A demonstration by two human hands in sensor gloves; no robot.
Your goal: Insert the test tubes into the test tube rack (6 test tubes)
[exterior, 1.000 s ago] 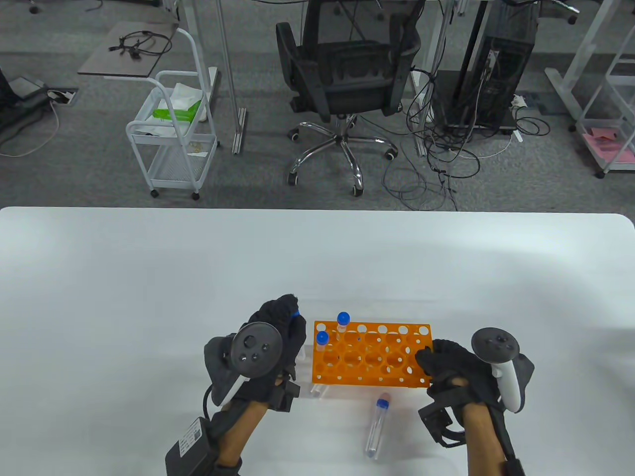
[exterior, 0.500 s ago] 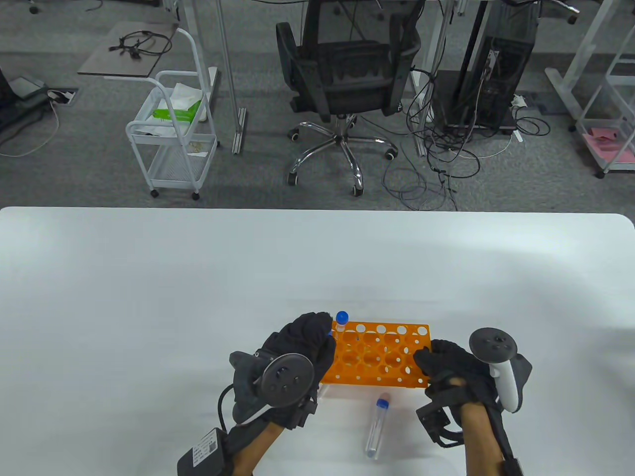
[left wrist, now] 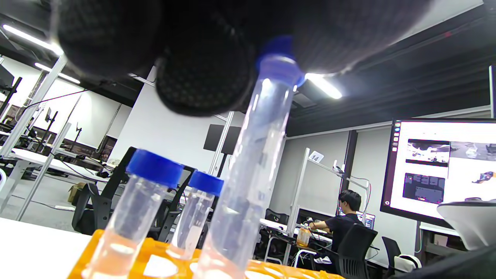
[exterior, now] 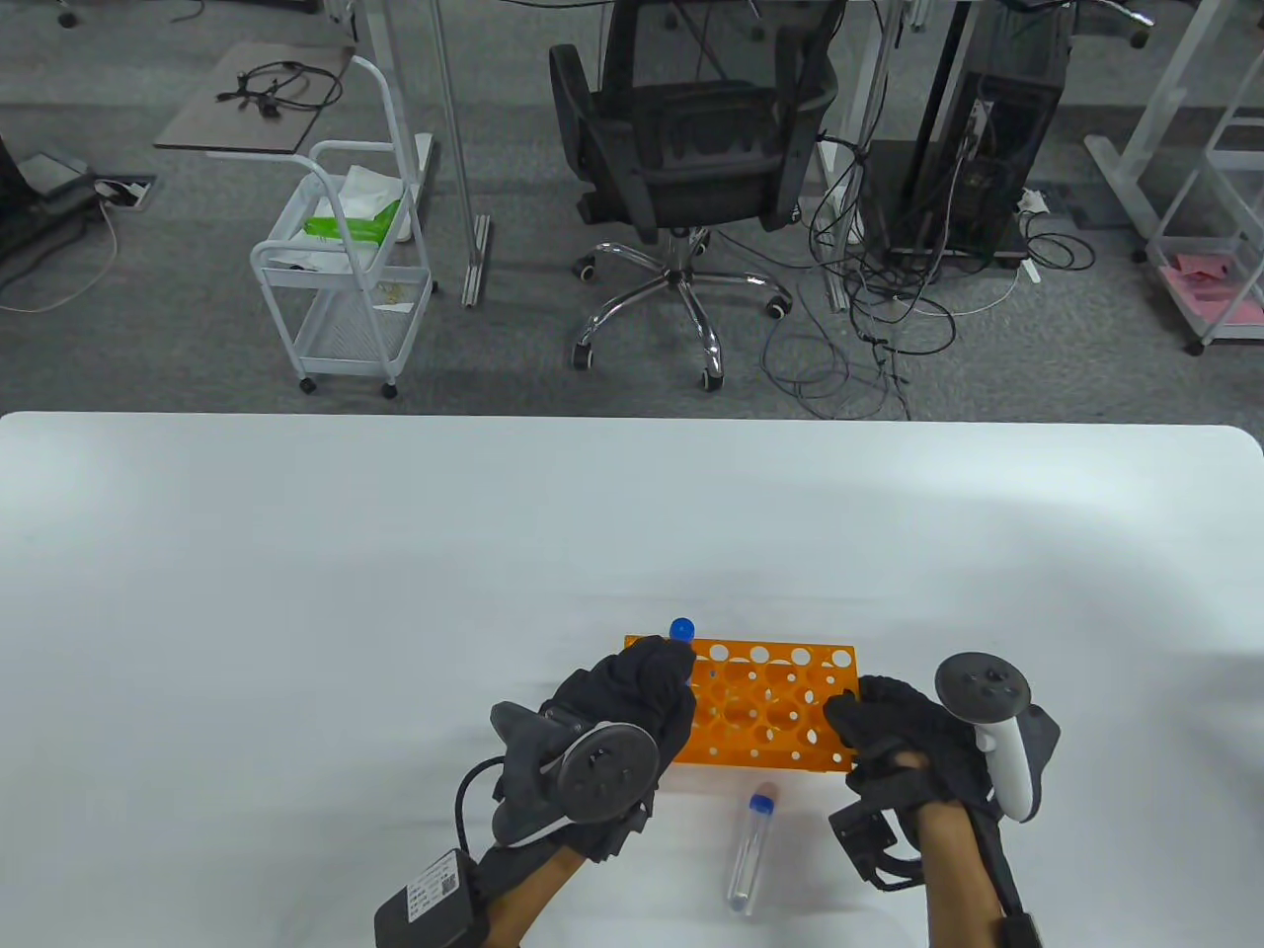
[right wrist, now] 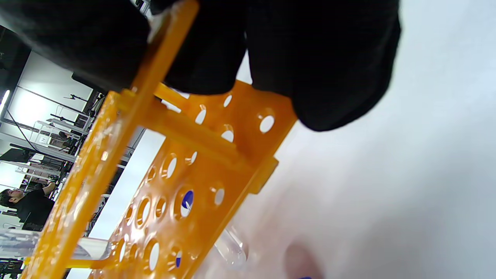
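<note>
The orange rack [exterior: 780, 711] stands near the table's front edge. My left hand [exterior: 660, 676] is over its left end and pinches a clear test tube [left wrist: 252, 162] by its blue cap, with the lower end down at the rack top. Two capped tubes [left wrist: 143, 201] stand in the rack beside it. One of their blue caps [exterior: 681, 628] shows past my fingers in the table view. My right hand [exterior: 884, 726] grips the rack's right end, and the right wrist view shows its fingers [right wrist: 329, 66] on the rack [right wrist: 186, 174]. Another tube [exterior: 750, 849] lies on the table in front of the rack.
The white table [exterior: 296, 592] runs wide to the left, right and back of the rack. The left hand's battery pack and cable [exterior: 430, 899] lie at the front edge. An office chair [exterior: 691, 148] and a cart [exterior: 346, 267] stand on the floor beyond.
My left hand has moved right with its tube, from beside the rack's left end to over its left holes, and now hides the front-left tube. The right hand and the lying tube have stayed put.
</note>
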